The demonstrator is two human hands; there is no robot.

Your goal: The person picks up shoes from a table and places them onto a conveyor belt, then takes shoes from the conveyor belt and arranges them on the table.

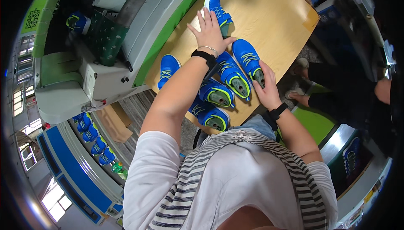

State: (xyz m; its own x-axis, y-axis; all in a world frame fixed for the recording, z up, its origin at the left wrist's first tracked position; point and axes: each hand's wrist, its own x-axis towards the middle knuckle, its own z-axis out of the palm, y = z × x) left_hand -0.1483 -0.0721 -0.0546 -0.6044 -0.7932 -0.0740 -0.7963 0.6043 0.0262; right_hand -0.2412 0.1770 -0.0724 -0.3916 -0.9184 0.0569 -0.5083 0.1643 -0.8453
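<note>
Several blue sneakers with yellow-green trim and laces stand on a wooden tabletop (269, 9), green-grey lasts showing in most of their openings. My left hand (209, 34) has its fingers spread beside the farthest sneaker (217, 7); whether it touches that shoe I cannot tell. My right hand (267, 90) is closed around the heel of the rightmost sneaker (245, 54), thumb on one side and fingers on the other. Close by on its left is another sneaker (227, 67), and two more lie nearer my body. My left forearm partly covers a sneaker (168, 66) at the left.
A grey machine with a green edge (168, 34) borders the table on the left, with a blue sneaker (78, 23) inside it. More blue sneakers (99, 145) line a rack at lower left. Another person's legs (332, 82) are at the right, near a dark shoe (352, 156).
</note>
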